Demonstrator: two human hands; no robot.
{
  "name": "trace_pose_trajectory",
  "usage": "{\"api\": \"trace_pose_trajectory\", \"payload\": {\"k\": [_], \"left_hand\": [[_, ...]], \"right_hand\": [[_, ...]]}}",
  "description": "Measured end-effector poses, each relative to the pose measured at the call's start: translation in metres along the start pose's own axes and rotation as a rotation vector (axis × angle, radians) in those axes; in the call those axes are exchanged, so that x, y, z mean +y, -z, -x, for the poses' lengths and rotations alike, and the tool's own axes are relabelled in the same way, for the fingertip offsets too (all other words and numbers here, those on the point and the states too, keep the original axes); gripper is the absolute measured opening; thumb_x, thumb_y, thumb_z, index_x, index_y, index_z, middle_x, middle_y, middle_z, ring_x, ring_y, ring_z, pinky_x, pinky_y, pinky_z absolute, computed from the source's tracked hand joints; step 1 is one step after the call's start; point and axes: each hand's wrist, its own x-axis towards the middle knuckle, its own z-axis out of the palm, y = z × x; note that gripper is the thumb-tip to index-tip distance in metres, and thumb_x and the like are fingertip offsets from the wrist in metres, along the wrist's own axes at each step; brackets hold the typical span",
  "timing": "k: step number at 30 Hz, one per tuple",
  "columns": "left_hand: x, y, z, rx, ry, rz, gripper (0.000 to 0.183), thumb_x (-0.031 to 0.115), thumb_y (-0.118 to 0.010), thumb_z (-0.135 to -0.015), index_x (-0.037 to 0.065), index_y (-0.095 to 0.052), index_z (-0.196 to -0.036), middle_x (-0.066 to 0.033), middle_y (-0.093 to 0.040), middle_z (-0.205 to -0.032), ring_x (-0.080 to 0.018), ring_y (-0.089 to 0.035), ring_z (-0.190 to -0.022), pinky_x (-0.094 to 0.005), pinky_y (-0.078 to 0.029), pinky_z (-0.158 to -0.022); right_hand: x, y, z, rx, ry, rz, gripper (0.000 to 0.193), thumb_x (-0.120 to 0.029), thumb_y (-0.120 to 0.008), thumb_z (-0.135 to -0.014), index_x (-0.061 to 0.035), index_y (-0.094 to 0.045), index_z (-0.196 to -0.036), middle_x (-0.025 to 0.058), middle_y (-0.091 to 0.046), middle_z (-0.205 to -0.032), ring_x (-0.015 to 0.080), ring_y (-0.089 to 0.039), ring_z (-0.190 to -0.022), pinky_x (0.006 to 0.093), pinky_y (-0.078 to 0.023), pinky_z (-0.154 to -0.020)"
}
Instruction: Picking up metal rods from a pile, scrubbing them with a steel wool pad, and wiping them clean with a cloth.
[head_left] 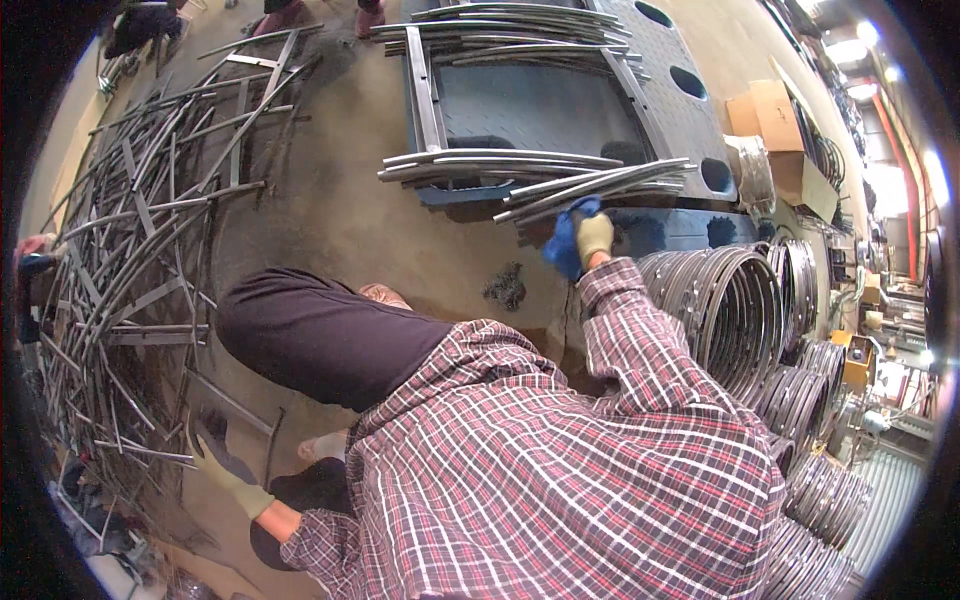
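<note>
My right hand (596, 234), in a pale glove, is closed round a bunched blue cloth (566, 246). It is beside the near ends of several thin grey metal rods (590, 190), which lie loosely crossed on a metal frame. My left hand (228, 470), in a pale glove with a dark palm, reaches out low on the left with its fingers apart. Nothing shows in it. It is nearest to the edge of a large tangled heap of metal rods and flat bars (130, 260); I cannot tell whether the fingertips touch one.
Upright metal bars (425, 90) and more rods stand over a blue plate with round holes (685, 82). Coiled metal hoops (735, 310) stack up on the right, near a cardboard box (775, 115). Another person's hand (38, 243) shows at the far left.
</note>
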Motion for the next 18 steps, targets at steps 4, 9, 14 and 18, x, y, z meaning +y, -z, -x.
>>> {"api": "trace_pose_trajectory", "payload": {"k": [4,9,14,18], "left_hand": [[0.034,-0.012,0.008,0.038,0.154,-0.102,0.038,0.017,-0.042,-0.101,-0.004,-0.054,-0.130,-0.0192,-0.055,-0.132,-0.0258,-0.056,-0.118,-0.0355,-0.044,-0.103],[0.059,-0.040,0.003,-0.071,0.105,-0.272,0.040,0.019,-0.043,-0.101,0.000,-0.052,-0.134,-0.0171,-0.054,-0.135,-0.0262,-0.055,-0.118,-0.0368,-0.039,-0.106],[0.028,0.003,-0.006,-0.121,0.103,-0.327,0.039,0.019,-0.046,-0.099,-0.001,-0.054,-0.132,-0.0170,-0.056,-0.134,-0.0278,-0.053,-0.120,-0.0387,-0.036,-0.108],[0.033,-0.007,-0.012,-0.120,0.108,-0.311,0.041,0.022,-0.048,-0.099,-0.002,-0.054,-0.132,-0.0157,-0.056,-0.133,-0.0271,-0.053,-0.119,-0.0384,-0.037,-0.107]], "right_hand": [[-0.030,0.039,-0.024,0.153,0.244,0.160,0.031,-0.026,-0.058,-0.089,-0.0069,-0.063,-0.113,0.0199,-0.065,-0.109,0.0399,-0.063,-0.100,0.0456,-0.051,-0.085],[-0.005,0.038,-0.052,0.063,0.733,0.413,0.036,-0.006,-0.050,-0.088,-0.0101,-0.059,-0.123,0.0140,-0.062,-0.112,0.0328,-0.064,-0.092,0.0432,-0.053,-0.080],[-0.036,0.018,-0.074,-0.070,0.684,0.674,0.031,-0.014,-0.051,-0.091,-0.0088,-0.060,-0.120,0.0166,-0.064,-0.105,0.0321,-0.066,-0.087,0.0425,-0.054,-0.073],[-0.003,0.039,-0.086,0.042,0.928,0.747,0.030,-0.016,-0.049,-0.094,-0.0076,-0.061,-0.120,0.0142,-0.064,-0.092,0.0302,-0.067,-0.078,0.0421,-0.054,-0.066]]}}
